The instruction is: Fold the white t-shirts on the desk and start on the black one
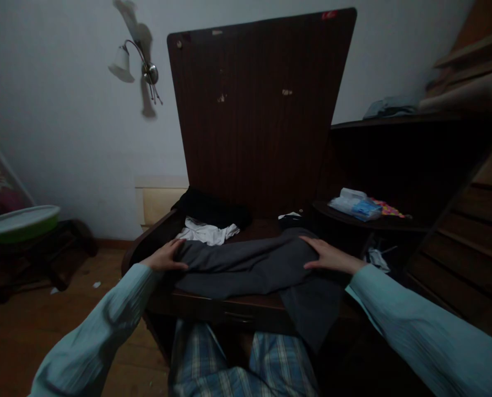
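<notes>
Sleeves, two, pale blue (419, 325), foremost, over both forearms. Left grip (165, 257): thumb and fingers spread, set at the left end of the garment. Right grip (332, 257): likewise spread, at the right end; whether either pinched any fabric could not be told. Garment, one, dark gray (246, 270): lay lengthwise on the desk (258, 227), creased, a portion hanging over the front edge at right. White cloth (208, 232) and black cloth (212, 210): behind, at left. Step in hand, as judged: straightening or folding the garment. Next move, as judged, called for gathering the hanging portion onto the desk.
</notes>
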### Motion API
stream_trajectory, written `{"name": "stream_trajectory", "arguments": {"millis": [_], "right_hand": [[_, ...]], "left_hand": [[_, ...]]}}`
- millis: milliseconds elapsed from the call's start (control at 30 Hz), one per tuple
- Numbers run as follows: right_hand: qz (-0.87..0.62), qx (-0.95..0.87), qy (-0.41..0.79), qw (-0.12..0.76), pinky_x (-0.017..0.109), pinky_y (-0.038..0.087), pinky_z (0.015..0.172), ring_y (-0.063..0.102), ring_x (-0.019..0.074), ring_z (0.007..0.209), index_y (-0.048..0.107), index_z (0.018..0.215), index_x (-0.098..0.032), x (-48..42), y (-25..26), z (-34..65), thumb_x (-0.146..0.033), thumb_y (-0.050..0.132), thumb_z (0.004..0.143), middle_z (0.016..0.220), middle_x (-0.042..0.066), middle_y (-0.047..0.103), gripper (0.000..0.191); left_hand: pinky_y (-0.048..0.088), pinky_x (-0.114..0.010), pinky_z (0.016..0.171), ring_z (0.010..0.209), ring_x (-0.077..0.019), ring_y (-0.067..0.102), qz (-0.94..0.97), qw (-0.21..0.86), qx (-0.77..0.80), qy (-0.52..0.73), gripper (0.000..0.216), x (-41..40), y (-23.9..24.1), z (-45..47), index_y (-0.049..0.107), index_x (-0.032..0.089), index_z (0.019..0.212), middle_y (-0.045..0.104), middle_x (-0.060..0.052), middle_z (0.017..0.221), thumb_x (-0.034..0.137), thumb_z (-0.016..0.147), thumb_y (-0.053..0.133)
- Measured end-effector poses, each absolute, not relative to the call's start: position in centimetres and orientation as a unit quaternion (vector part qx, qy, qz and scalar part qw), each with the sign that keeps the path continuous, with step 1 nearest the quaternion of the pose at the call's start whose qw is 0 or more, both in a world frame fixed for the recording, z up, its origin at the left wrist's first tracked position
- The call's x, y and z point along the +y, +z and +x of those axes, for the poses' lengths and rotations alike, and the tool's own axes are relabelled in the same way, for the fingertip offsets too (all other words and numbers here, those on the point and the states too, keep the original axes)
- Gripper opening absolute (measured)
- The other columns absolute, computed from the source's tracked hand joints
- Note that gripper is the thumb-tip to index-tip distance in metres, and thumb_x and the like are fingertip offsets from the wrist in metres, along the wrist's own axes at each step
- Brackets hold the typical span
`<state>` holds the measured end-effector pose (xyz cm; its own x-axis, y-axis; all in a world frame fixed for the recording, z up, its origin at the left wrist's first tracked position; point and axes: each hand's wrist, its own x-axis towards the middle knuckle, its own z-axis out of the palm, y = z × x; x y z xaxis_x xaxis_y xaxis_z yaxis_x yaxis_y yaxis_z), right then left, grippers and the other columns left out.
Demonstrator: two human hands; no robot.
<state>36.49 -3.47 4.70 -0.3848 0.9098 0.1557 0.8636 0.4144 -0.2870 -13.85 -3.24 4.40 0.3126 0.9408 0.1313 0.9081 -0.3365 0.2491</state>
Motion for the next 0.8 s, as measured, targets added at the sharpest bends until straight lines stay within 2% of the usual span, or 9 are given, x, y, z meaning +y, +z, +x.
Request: {"name": "stream_trajectory", "arguments": {"millis": [67,133,300,400,467,533,633,733,800], "right_hand": [[-0.549,-0.819,0.111,0.129,0.042,0.031,0.098,0.036,0.0323,0.12,0.034,0.129,-0.012,-3.7,2.6,37.6,-0.047,0.071,0.047,0.131,0.018,0.038,0.097],[-0.569,-0.802,0.134,0.124,0.045,0.03,0.098,0.035,0.0351,0.12,0.039,0.127,-0.011,-3.9,0.7,38.1,-0.046,0.071,0.044,0.131,0.019,0.038,0.096],[-0.54,-0.792,0.17,0.23,0.046,0.034,0.095,0.047,0.0322,0.109,0.059,0.103,-0.014,-4.8,-1.7,36.7,-0.032,0.063,0.056,0.114,0.015,0.054,0.051],[-0.49,-0.787,0.183,0.328,0.044,0.042,0.087,0.055,0.0286,0.096,0.063,0.088,-0.018,-5.5,-1.3,35.2,-0.024,0.055,0.059,0.099,0.011,0.061,0.031],[-0.49,-0.76,0.189,0.382,0.042,0.045,0.081,0.057,0.0273,0.09,0.062,0.085,-0.019,-5.9,-0.5,34.3,-0.022,0.052,0.06,0.095,0.009,0.062,0.028],[-0.499,-0.724,0.209,0.428,0.042,0.046,0.079,0.057,0.0266,0.088,0.062,0.086,-0.02,-6.1,0.8,33.5,-0.024,0.053,0.059,0.092,0.008,0.063,0.028],[-0.467,-0.703,0.289,0.452,0.042,0.045,0.083,0.058,0.0254,0.086,0.061,0.087,-0.02,-6.7,3.5,32.5,-0.027,0.059,0.057,0.089,0.005,0.065,0.031],[-0.403,-0.732,0.398,0.379,0.039,0.044,0.085,0.06,0.0234,0.085,0.063,0.086,-0.021,-8.1,6.1,31.6,-0.026,0.063,0.057,0.086,0.002,0.066,0.029],[-0.379,-0.747,0.445,0.317,0.036,0.045,0.083,0.06,0.0226,0.085,0.064,0.085,-0.022,-8.9,7.5,30.9,-0.024,0.064,0.059,0.083,0.001,0.066,0.026]], "left_hand": [[0.033,-0.037,0.096,0.122,-0.0327,0.033,0.801,0.099,0.584,0.084,0.096,-3.3,2.6,-14.7,0.037,0.012,0.125,0.032,-0.019,0.135,0.054,0.044,0.067],[0.032,-0.038,0.097,0.123,-0.0343,0.031,0.794,0.122,0.593,0.059,0.095,-3.3,1.3,-14.9,0.038,0.012,0.124,0.027,-0.02,0.138,0.052,0.044,0.068],[0.033,-0.035,0.097,0.117,-0.03,0.041,0.789,0.12,0.589,0.128,0.052,-3.6,0.3,-13.1,0.052,0.011,0.104,0.036,-0.019,0.131,0.036,0.058,0.059],[0.038,-0.033,0.09,0.105,-0.026,0.051,0.8,0.126,0.556,0.187,0.033,-4.3,0.4,-11.8,0.055,0.013,0.092,0.053,-0.014,0.114,0.026,0.061,0.053],[0.043,-0.031,0.081,0.088,-0.022,0.057,0.795,0.148,0.544,0.223,0.025,-5.0,0.9,-11.2,0.053,0.014,0.086,0.061,-0.008,0.092,0.026,0.065,0.049],[0.045,-0.029,0.074,0.077,-0.0187,0.058,0.774,0.179,0.546,0.265,0.023,-5.8,2.0,-10.8,0.052,0.014,0.085,0.061,-0.004,0.077,0.028,0.067,0.047],[0.044,-0.029,0.079,0.087,-0.0193,0.057,0.74,0.269,0.525,0.323,0.035,-7.8,4.7,-10.5,0.05,0.015,0.099,0.062,-0.004,0.091,0.027,0.067,0.049],[0.039,-0.031,0.091,0.106,-0.021,0.051,0.736,0.396,0.468,0.288,0.049,-10.1,7.5,-10.8,0.047,0.019,0.115,0.055,-0.005,0.117,0.024,0.066,0.051],[0.038,-0.033,0.094,0.109,-0.0219,0.049,0.74,0.435,0.448,0.251,0.051,-11.0,8.8,-11.4,0.05,0.02,0.116,0.053,-0.004,0.121,0.026,0.066,0.052]]}}
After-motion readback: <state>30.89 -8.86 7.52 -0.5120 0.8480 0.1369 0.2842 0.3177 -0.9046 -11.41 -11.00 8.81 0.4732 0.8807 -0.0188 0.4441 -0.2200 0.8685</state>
